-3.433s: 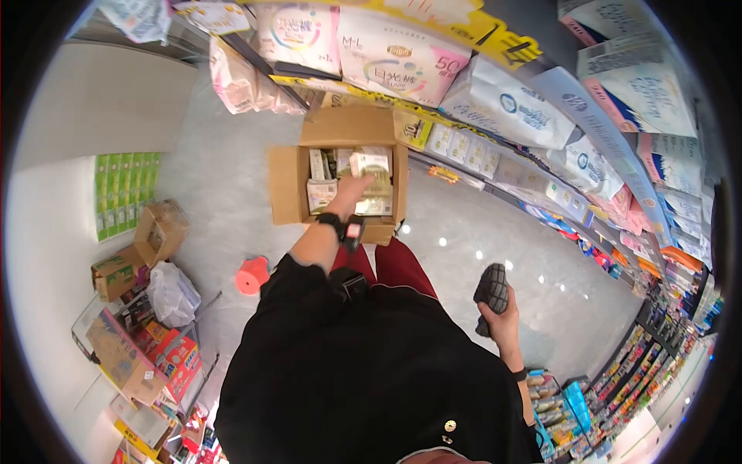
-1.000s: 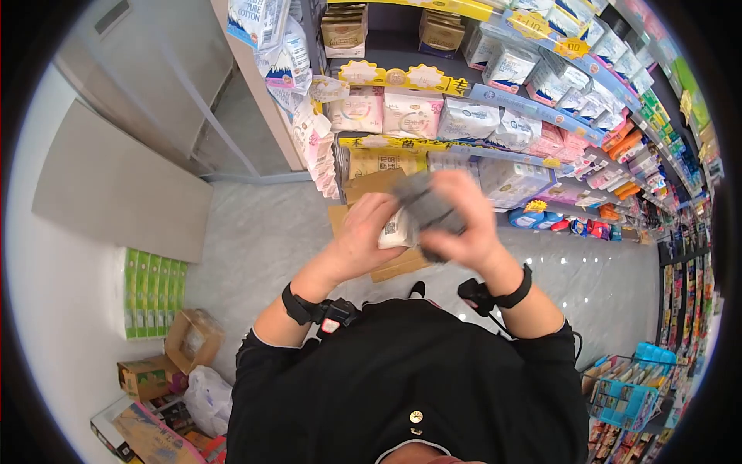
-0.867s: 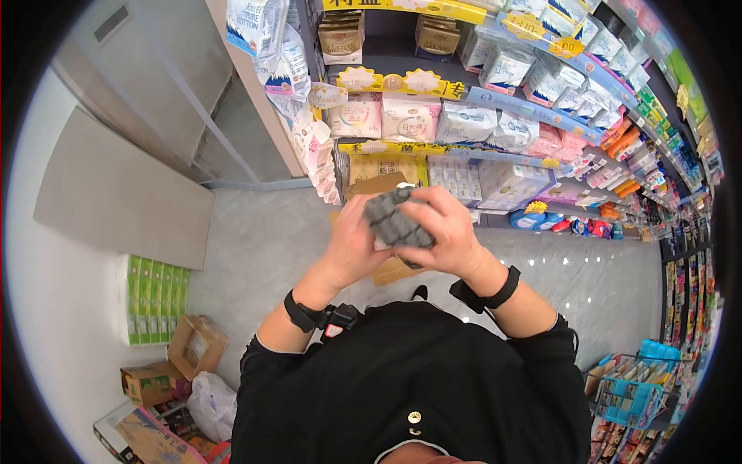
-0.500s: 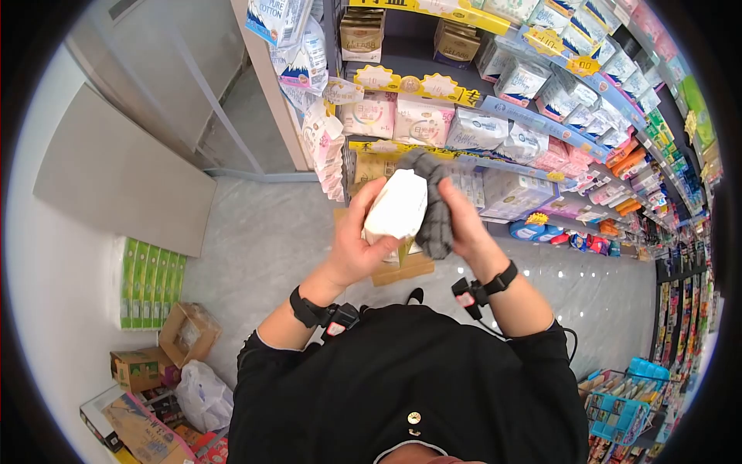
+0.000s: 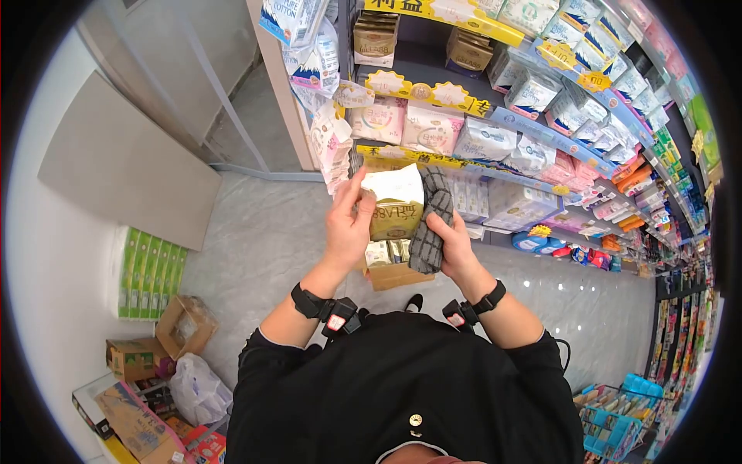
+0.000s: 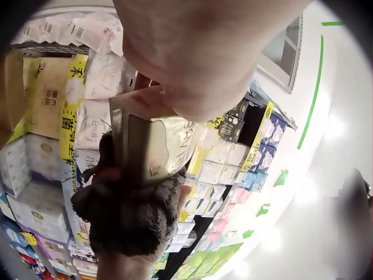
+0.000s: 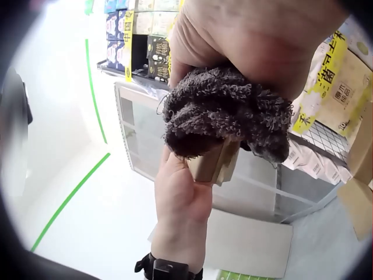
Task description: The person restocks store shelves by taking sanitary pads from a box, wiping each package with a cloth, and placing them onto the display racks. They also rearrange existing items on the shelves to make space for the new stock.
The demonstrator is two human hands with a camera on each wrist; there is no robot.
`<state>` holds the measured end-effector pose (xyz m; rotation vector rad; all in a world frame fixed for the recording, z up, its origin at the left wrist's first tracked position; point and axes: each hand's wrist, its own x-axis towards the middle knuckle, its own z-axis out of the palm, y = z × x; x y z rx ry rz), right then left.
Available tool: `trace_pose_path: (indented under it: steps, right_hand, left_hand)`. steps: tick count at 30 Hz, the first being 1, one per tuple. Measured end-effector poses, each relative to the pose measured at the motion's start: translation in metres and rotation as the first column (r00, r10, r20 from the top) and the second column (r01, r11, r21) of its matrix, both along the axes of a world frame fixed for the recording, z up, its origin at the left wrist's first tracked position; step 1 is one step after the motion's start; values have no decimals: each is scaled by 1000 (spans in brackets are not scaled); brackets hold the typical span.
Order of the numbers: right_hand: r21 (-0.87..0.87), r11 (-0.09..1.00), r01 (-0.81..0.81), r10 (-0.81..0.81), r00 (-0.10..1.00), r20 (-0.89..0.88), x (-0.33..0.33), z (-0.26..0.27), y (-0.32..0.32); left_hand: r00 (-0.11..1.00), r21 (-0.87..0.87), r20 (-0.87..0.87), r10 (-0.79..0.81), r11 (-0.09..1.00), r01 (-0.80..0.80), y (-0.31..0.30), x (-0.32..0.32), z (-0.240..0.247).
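While the left hand (image 5: 345, 226) holds a gold-and-white packet (image 5: 396, 221) by its left edge, the right hand (image 5: 458, 251) grips a folded grey checked cloth (image 5: 427, 247) against the packet's right edge, thumb lying over the cloth. The packet is in the air above an open cardboard carton (image 5: 398, 277), its white face turned up and the gold lettering below it upside down in the head view. On the left, grey floor (image 5: 263, 232) runs between the carton and a grey panel (image 5: 127, 166); on the other side, shelving (image 5: 421, 59) stands near the hands.

The packet and hands cover much of the carton, leaving a front flap and a few packets (image 5: 379, 254) inside in sight. The right hand's fingers are mostly behind the cloth. In the right wrist view the cloth hides much of the packet; in the left wrist view the left wrist cuts across its top. The upper shelves are cropped.

The floor is glossy, with light spots at right. Green packs (image 5: 151, 274) stand by the white wall, near a white plastic bag (image 5: 199, 390); a blue basket (image 5: 610, 429) is at lower right.
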<state>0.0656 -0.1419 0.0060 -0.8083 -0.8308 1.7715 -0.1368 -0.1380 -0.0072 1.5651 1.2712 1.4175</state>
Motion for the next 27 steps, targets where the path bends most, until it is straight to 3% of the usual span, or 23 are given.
trace_pose_path:
  steps: [2,5,6,7,8,9,10,12,14,15,16,18,20,22,24,25,27]
  right_hand:
    - [9,1000,22,-22,1000,18,1,3,-4]
    - [340,932,-126,48,972,229,0,9,-10]
    - [340,930,-138,62,972,226,0,10,-10]
    - [301,944,-137,69,972,225,4,10,-10]
    - [265,955,-133,73,972,226,7,12,-9]
    - [297,951,-84,9,970,244,10,15,-7]
    - [353,935,5,-103,961,257,11,22,-6]
    - [500,859,107,-278,919,281,13,30,-1]
    - [807,590,-22,-518,756,400,7,38,2]
    - [878,422,-227,-554,702,447,4,40,7]
    - [849,353,-394,-539,656,528,-8,53,4]
    - [819,430,-380,-507,650,567,-17,51,-1]
    - [819,462,-340,-482,679,554,-10,38,9]
    - [810,501,-305,-446,711,543,-2,26,12]
    - [843,436,-316,-629,562,537,6,21,10]
    - [837,451,-309,-638,545,544,9,20,8]
    - [834,454,-312,-652,522,550,18,19,10]
  left_hand:
    - [950,34,300,-92,996,85,5,8,-17]
    - [966,53,206,-158,987,150,3,12,-20]
    - [969,53,203,-144,989,136,3,11,-14]
    - [845,-90,508,-165,966,243,3,9,-6]
    - [637,-181,762,-117,906,383,4,8,0]
    - [450,-49,870,-200,874,484,7,5,-1]
    - [449,-44,870,-206,873,486,7,1,0]
    - [300,-41,928,-219,742,670,5,-1,1]
    - [297,-42,924,-242,706,707,3,7,-1]
    - [448,-115,857,-255,753,648,-2,15,-6]
    - [588,-173,766,-259,798,577,-7,23,-2]
    - [574,-184,789,-219,808,560,-12,27,2]
    - [591,-102,707,-389,771,629,-8,15,0]
    - [604,-197,728,-324,746,636,-12,7,-1]
    - [485,-103,768,-418,667,738,-10,-2,3]
    - [490,-70,785,-379,732,678,-14,6,15]
    - [487,-45,780,-392,742,669,-14,6,16]
